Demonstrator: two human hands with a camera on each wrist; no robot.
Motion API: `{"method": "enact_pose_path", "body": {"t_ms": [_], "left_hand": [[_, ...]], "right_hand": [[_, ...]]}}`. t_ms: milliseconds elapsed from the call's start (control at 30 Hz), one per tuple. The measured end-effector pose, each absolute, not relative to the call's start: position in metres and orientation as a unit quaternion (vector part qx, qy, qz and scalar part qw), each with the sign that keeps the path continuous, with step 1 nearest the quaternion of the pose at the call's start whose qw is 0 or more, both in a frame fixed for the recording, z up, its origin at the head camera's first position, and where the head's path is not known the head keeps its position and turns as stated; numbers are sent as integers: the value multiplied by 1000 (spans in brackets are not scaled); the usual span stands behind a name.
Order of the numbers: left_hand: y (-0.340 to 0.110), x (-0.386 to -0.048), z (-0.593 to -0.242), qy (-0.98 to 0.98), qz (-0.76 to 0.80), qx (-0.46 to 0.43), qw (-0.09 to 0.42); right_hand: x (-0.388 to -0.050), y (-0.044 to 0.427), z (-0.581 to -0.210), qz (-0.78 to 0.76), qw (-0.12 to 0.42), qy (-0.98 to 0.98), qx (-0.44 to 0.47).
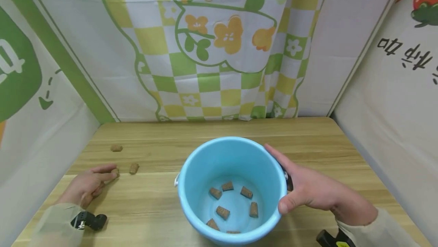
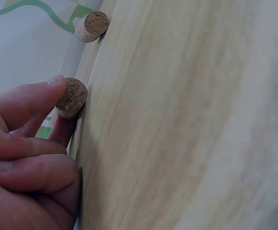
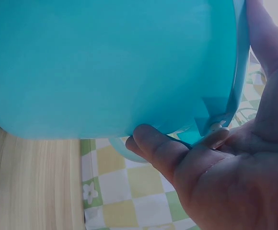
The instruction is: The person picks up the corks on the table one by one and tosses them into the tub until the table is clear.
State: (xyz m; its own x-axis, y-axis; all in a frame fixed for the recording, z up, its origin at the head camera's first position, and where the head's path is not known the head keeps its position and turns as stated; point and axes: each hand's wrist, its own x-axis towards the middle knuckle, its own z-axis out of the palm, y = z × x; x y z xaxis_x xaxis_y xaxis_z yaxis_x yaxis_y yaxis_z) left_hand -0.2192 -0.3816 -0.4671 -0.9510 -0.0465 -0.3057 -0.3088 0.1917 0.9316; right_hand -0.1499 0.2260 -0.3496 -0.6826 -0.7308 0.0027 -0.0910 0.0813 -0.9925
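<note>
At the left of the table, my left hand pinches a brown cork between its fingertips, and the cork touches the wood. Another cork lies just right of those fingers, and a further cork lies behind them. My right hand grips the right side of a light blue bucket, with the thumb at the rim and fingers along the outer wall in the right wrist view. Several corks lie scattered on the bucket's floor; its front wall partly hides the nearest.
The wooden table carries the bucket upright at its centre front. Behind it hangs a green and yellow checked curtain. Printed white fabric walls stand on both sides. A white handle joint sticks out at the bucket's left rim.
</note>
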Motion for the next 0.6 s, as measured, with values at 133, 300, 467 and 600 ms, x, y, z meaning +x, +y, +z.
{"method": "enact_pose_path", "body": {"t_ms": [133,300,467,600], "left_hand": [[-379,-219,-465,809,567,-123,100],[-377,-217,-460,849,503,-132,93],[-377,-218,-461,843,511,-140,100],[-375,-217,-459,829,531,-144,104]], "right_hand": [[-151,227,-351,-603,255,690,-308],[-152,228,-350,-585,246,706,-314],[-150,228,-348,-577,248,715,-307],[-149,228,-348,-579,251,715,-302]]}}
